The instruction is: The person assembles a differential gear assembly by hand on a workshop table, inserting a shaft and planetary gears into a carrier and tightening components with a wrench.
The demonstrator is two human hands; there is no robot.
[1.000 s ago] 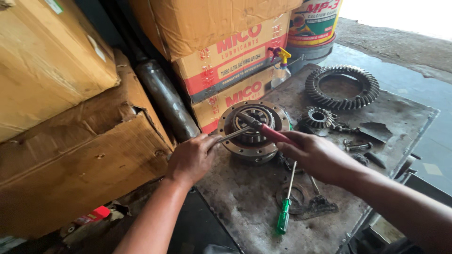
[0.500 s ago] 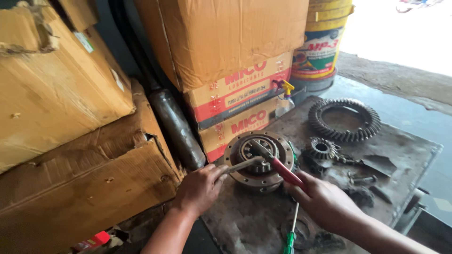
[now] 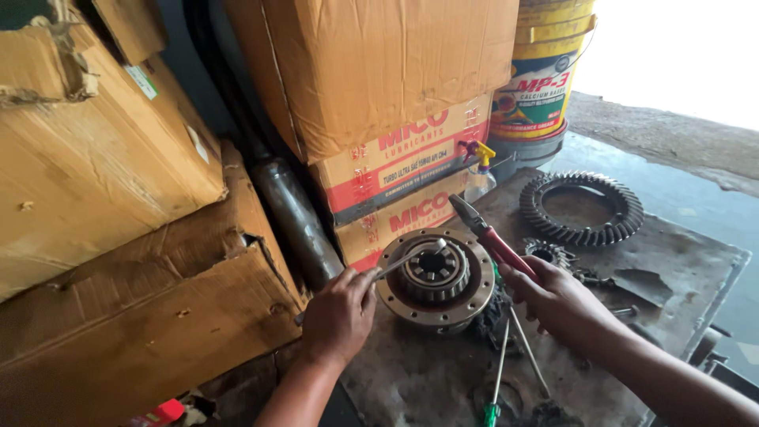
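The pliers [image 3: 492, 237] have come up off the gear housing [image 3: 436, 278] since a second ago: then their nose was down at the hub, now it points away toward eleven o'clock, clear of the metal, with the red handles gripped in the right hand [image 3: 553, 299], whose fingers are closed round them. The left hand [image 3: 338, 315] has stayed put, pinching a slim steel rod [image 3: 407, 257] whose tip still rests at the hub's rim. By my reckoning the pliers have let go of whatever they were working, and the rod alone is on the part now.

The housing sits near the middle of the surface [image 3: 443, 379], at about nine o'clock from the right hand. It is a round flanged disc, rust-brown, ringed with bolt holes, and carries a dark splined gear in its centre. At two o'clock from it lies a big toothed ring gear [image 3: 581, 208], dull grey, with a smaller gear [image 3: 545, 253] between the two. The surface is scarred, greasy steel plate. A green-handled screwdriver [image 3: 496, 379] lies at six o'clock (tip toward the housing). Behind stand creased cardboard boxes [image 3: 395, 103], a yellow pail [image 3: 541, 75] and a dusty metal cylinder [image 3: 296, 217].
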